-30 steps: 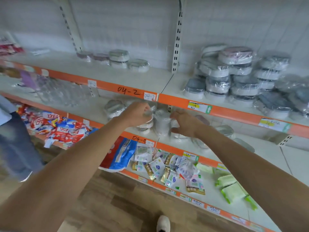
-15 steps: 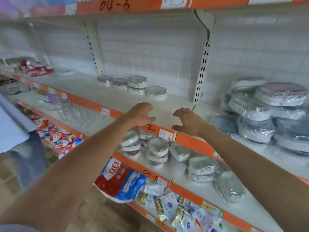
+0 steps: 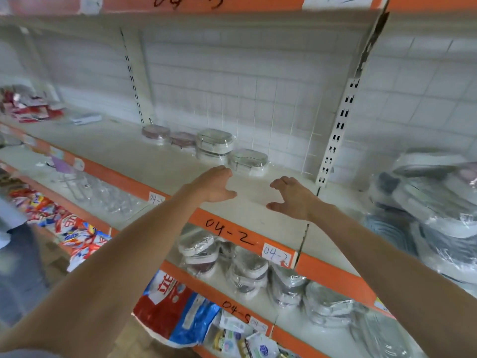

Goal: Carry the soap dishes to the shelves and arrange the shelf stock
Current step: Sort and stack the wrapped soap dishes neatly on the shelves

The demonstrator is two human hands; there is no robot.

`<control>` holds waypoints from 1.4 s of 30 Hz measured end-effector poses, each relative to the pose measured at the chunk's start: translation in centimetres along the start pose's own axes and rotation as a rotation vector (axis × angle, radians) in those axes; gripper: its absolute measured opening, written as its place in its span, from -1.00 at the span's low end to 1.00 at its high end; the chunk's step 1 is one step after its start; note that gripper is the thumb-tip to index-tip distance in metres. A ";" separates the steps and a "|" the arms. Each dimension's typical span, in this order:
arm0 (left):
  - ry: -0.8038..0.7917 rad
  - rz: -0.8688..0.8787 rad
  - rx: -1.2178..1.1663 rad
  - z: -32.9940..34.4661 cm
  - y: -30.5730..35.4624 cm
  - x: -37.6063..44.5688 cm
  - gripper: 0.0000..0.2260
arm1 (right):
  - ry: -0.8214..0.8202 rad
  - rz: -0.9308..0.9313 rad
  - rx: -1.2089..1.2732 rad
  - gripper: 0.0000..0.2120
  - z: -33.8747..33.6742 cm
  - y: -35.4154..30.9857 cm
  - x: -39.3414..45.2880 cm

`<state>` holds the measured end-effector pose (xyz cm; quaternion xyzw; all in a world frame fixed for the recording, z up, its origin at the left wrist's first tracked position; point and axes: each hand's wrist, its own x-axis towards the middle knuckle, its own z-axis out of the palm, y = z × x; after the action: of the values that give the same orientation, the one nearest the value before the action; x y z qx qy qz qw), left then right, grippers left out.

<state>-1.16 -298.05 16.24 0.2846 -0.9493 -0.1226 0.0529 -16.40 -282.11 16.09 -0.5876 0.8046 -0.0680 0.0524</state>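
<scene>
Wrapped soap-dish stack (image 3: 438,202) at right — blurred, cut by frame edge. Top shelf label (image 3: 185,1) cropped. Red packets (image 3: 28,107) far left too smeared to ID.

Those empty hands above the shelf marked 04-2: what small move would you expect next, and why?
Probably a short reach forward to the nearest plastic-wrapped oval soap dish. Both the left hand and right hand hover open and empty over the bare white shelf, fingers pointing toward it.
</scene>
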 end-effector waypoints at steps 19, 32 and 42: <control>0.002 0.171 0.120 -5.5 -14.4 16.9 -0.37 | 0.054 0.318 -0.055 -0.37 1.3 -2.0 17.8; -0.177 0.270 0.253 -6.0 -16.5 23.0 0.01 | 0.052 0.411 -0.051 -0.16 1.9 -0.3 21.9; -0.230 0.304 0.279 -5.1 -17.0 25.0 0.07 | 0.006 0.460 -0.030 -0.06 2.8 -0.2 23.2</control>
<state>-12.12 -326.68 17.41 0.1272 -0.9888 -0.0124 -0.0774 -22.76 -304.39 13.31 -0.3892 0.9185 -0.0438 0.0553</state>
